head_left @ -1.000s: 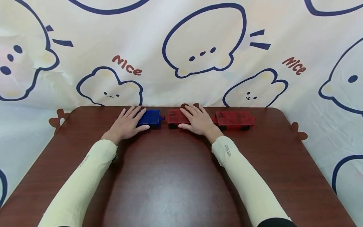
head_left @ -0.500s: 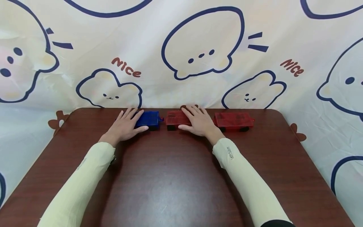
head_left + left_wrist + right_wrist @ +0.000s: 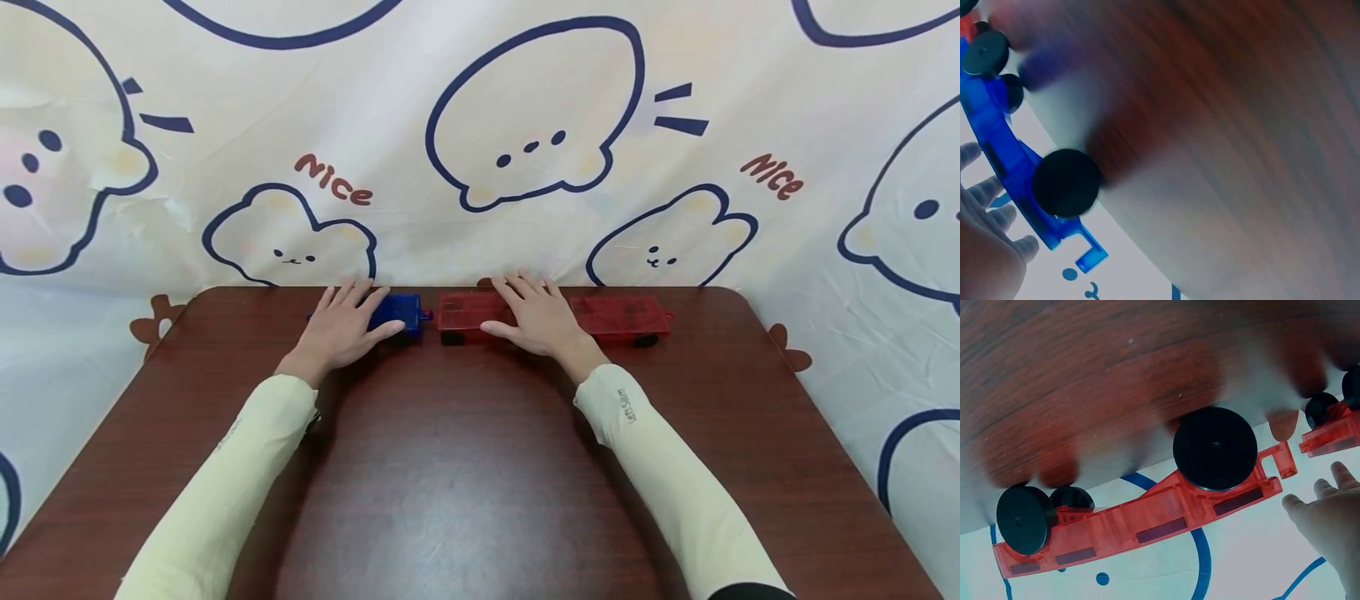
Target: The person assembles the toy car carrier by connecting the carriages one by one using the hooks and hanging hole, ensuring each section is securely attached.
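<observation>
In the head view a blue see-through toy car stands at the table's far edge. My left hand lies over its left part, fingers straight and spread. To its right is a red toy car, and farther right a second red toy car. Between these two spreads my right hand, hiding their facing ends. The left wrist view has the blue car with black wheels and an end hook. In the right wrist view a red car's hook is apart from the other. Whether either hand touches is unclear.
A dark brown wooden table with rounded far corners spreads under both arms. Just behind the cars, a white cloth printed with blue cartoon outlines hangs, and it continues along both sides.
Both hands have shifted slightly to the right. More of the left red car shows, and my right hand covers more of the right one's end. The cars look unmoved on the table.
</observation>
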`<move>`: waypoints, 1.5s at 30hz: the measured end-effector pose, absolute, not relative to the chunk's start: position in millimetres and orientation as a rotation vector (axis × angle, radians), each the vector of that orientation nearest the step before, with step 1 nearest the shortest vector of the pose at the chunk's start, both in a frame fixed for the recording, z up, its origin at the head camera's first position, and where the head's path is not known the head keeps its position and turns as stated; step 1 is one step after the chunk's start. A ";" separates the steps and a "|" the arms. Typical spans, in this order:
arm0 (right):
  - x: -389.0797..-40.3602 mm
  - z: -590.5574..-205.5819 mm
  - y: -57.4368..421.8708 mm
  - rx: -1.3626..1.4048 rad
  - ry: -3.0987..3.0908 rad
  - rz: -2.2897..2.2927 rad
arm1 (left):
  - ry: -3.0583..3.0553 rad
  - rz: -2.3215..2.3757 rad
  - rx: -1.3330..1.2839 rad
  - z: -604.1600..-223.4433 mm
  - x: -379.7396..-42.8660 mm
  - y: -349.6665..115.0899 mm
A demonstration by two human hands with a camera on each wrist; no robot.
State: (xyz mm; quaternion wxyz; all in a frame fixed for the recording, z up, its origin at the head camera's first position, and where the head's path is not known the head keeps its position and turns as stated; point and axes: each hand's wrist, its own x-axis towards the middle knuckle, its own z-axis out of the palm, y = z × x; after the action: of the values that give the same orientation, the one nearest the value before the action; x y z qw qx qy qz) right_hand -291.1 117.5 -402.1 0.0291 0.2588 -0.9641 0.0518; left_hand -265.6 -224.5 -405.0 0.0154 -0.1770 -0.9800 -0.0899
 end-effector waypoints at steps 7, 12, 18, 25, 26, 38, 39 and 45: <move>-291.2 -401.0 126.9 0.775 -2.964 0.215 | -3.027 -0.273 -0.552 -400.8 -267.5 -211.2; -290.3 -400.3 135.5 0.743 -2.982 0.224 | -3.029 -0.268 -0.571 -397.4 -268.8 -201.7; -288.9 -394.6 147.0 0.740 -2.979 0.235 | -3.002 -0.247 -0.598 -395.8 -270.8 -189.0; -285.5 -389.0 160.9 0.720 -2.952 0.234 | -3.019 -0.227 -0.620 -395.3 -270.9 -173.2; -284.9 -388.5 162.8 0.717 -2.948 0.237 | -3.020 -0.231 -0.627 -395.3 -271.0 -171.2; -282.5 -385.8 178.7 0.692 -2.936 0.273 | -3.038 -0.258 -0.637 -393.1 -271.4 -154.9; -283.0 -386.1 179.8 0.686 -2.946 0.270 | -3.042 -0.267 -0.631 -392.9 -271.5 -154.0; -282.2 -387.8 187.4 0.651 -2.986 0.294 | -3.036 -0.290 -0.638 -392.4 -271.7 -145.2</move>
State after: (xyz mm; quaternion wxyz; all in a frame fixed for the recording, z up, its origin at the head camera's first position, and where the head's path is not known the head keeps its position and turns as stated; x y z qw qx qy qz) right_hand -282.2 187.4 -387.8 0.0355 0.2119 -0.9719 0.0957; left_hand -271.7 -145.2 -392.4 0.0128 -0.2047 -0.9743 -0.0931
